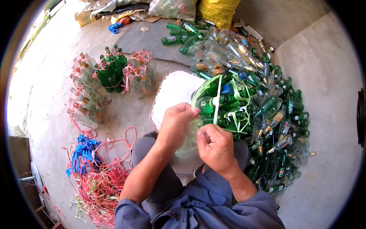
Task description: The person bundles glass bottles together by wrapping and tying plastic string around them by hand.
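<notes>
My left hand (pixel 176 119) is closed in a pinch, thumb against the fingers, in front of my lap. Close by on its right, my right hand (pixel 216 147) is curled shut with the thumb on the forefinger. Between them runs a pale green streak, smeared by motion, that looks like plastic string. Just beyond my hands lies a bundle of green glass bottles (pixel 207 108), necks toward the right, wrapped in light green plastic string (pixel 217 100). A white board or pad (pixel 173 91) is on the floor beside the bundle.
A large heap of loose bottles (pixel 280 133) spreads along the right. Bottle bundles tied with pink string (pixel 140 72) stand at the upper left. Tangled pink string (pixel 105 183) and blue strips (pixel 84 150) lie at lower left. Sacks (pixel 217 11) stand at the back.
</notes>
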`<action>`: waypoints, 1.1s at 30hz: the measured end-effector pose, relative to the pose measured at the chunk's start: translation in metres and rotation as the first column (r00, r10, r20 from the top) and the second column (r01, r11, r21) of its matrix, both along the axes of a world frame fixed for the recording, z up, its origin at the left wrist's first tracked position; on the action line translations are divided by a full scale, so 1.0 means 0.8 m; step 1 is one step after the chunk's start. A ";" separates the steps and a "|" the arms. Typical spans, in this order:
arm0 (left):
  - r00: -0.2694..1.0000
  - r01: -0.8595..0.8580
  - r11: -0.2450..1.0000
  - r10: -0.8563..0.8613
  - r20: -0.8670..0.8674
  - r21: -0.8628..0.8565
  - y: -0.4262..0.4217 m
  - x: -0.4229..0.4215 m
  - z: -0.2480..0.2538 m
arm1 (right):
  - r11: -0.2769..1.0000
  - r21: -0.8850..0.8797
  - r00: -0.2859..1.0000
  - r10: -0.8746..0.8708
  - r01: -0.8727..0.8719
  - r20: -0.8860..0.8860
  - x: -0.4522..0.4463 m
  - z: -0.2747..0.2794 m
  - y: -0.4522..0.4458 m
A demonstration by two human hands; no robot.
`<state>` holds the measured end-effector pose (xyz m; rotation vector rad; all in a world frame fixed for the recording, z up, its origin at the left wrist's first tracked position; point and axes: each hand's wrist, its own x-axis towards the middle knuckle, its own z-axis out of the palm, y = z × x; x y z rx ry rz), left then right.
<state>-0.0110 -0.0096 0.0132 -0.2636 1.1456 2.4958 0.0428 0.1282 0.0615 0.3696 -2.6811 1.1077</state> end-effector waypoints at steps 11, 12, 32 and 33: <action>0.997 0.031 0.994 -0.039 0.070 0.109 0.002 0.003 0.008 | 0.987 -0.078 0.979 -0.151 0.141 -0.139 -0.006 0.016 0.013; 0.997 0.026 0.992 -0.035 0.072 0.122 0.002 0.003 0.009 | 0.984 -0.118 0.969 -0.155 0.134 -0.193 -0.007 0.018 0.015; 0.998 0.053 0.994 -0.050 -0.030 0.096 0.004 0.000 -0.006 | 0.985 -0.130 0.992 -0.122 0.117 -0.028 -0.013 0.001 -0.005; 0.998 0.055 0.993 -0.052 -0.029 0.108 0.003 0.000 -0.006 | 0.984 -0.130 0.992 -0.124 0.120 -0.028 -0.013 0.000 -0.005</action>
